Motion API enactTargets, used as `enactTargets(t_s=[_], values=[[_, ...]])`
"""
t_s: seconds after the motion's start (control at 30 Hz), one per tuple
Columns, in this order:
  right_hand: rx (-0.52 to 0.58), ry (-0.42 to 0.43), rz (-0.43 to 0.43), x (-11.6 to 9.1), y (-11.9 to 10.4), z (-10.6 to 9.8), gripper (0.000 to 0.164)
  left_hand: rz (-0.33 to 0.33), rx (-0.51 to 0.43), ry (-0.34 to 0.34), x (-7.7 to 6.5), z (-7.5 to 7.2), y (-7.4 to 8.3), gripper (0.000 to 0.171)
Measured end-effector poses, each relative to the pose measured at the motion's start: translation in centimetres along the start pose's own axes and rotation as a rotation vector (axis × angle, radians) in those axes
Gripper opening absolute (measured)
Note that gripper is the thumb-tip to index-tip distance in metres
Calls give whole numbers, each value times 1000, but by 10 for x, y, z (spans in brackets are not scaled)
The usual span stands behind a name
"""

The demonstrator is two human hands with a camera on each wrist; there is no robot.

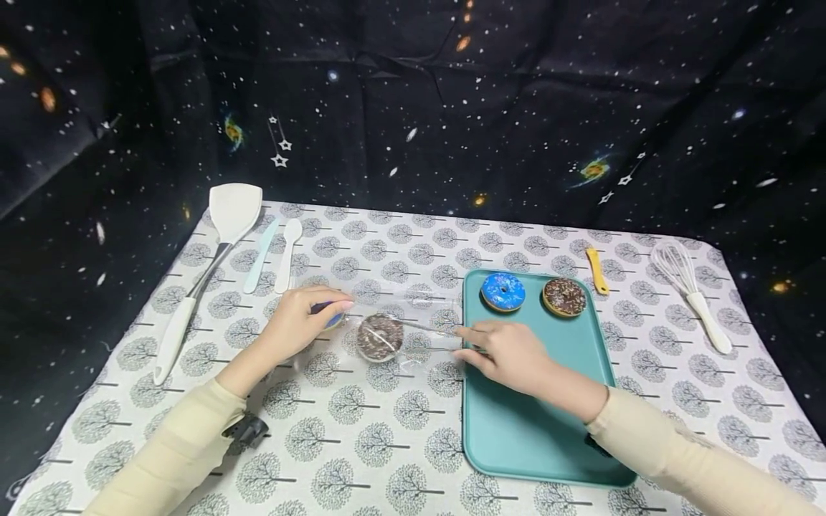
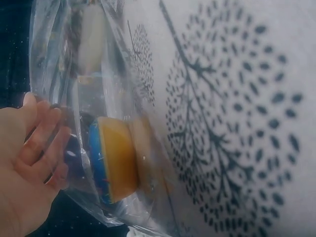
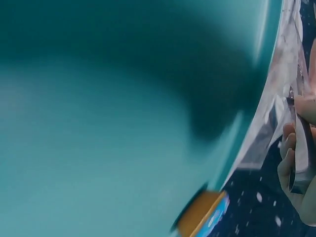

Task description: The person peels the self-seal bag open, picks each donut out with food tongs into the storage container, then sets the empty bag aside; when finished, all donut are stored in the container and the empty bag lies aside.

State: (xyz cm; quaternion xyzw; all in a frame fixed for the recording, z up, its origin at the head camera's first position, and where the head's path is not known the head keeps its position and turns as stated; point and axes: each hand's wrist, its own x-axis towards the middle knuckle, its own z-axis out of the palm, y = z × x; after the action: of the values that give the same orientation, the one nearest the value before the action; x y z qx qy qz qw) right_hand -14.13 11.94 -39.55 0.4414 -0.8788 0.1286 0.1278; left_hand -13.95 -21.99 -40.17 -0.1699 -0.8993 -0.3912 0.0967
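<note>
left of the tray's near-vertical side, around the middle of the table (image 1: 348, 487), a clear plastic bag (image 2: 94, 101) lies on the tree-print cloth with two donuts in it: a brown-iced one (image 1: 381, 338) toward the tray, and a blue-iced one (image 1: 334, 320) farther left, partly covered by your left hand (image 1: 295, 322). that hand's thumb and fingertips come together and pinch the plastic just over the blue one. your right hand (image 1: 506, 355) crosses the tray's left edge, its fingers wrapped around metal tongs (image 3: 303, 163) whose two arms run left to the brown-iced donut; glare on the film means you cannot tell whether they touch it. the teal tray (image 1: 548, 444) carries a blue donut (image 1: 495, 292) near its far left corner and a chocolate donut (image 1: 564, 297) near its far right corner. beyond the tray's right edge lies a yellow-handled tool (image 1: 597, 272), and a whisk (image 1: 695, 301) sits near the table's right edge. toward the table's left edge you have a long white-headed turner (image 1: 186, 309), with a pale blue knife (image 1: 261, 258) and a white spoon (image 1: 287, 251) beside it, close to the far left corner.
</note>
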Motion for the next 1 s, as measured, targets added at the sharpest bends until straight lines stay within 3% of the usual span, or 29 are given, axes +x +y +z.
enactTargets(t_s=[0.3,0.7,0.83,1.0], values=[[-42,77,123,-65,23,-28,37,-5,-16,14,2,-1,0,19],[-49,1,387,-139,30,-82,39,-32,-23,43,4,1,0,18],[-4,-32,398,-159,29,-89,33,-54,-29,41,5,1,0,20],[108,-33,320,-180,27,-81,28,-68,-33,38,6,1,2,21]])
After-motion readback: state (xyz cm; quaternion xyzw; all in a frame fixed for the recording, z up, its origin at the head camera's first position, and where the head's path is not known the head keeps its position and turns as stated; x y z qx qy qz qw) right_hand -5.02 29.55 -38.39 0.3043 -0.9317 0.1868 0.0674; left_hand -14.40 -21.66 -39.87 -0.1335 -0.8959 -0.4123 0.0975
